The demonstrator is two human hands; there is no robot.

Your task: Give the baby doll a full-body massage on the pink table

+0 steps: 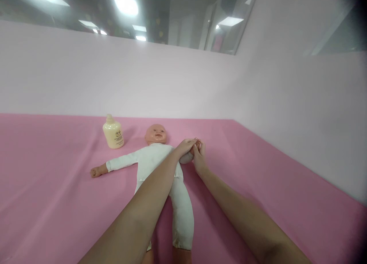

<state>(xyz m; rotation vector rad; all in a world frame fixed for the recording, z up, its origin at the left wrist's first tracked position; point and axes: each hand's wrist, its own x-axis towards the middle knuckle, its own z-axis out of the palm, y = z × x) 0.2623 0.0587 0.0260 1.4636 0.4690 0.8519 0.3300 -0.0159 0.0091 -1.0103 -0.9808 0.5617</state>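
Observation:
A baby doll (156, 157) in a white bodysuit lies on its back on the pink sheet (57, 187), head toward the wall. One doll arm stretches out to the left. My left hand (186, 145) and my right hand (199, 157) meet at the doll's other arm, both closed around its hand and sleeve end, which they mostly hide. My left forearm crosses over the doll's body.
A cream-coloured lotion bottle (113, 132) stands upright on the sheet just left of the doll's head. A pale wall (172, 80) runs behind and along the right side of the pink surface.

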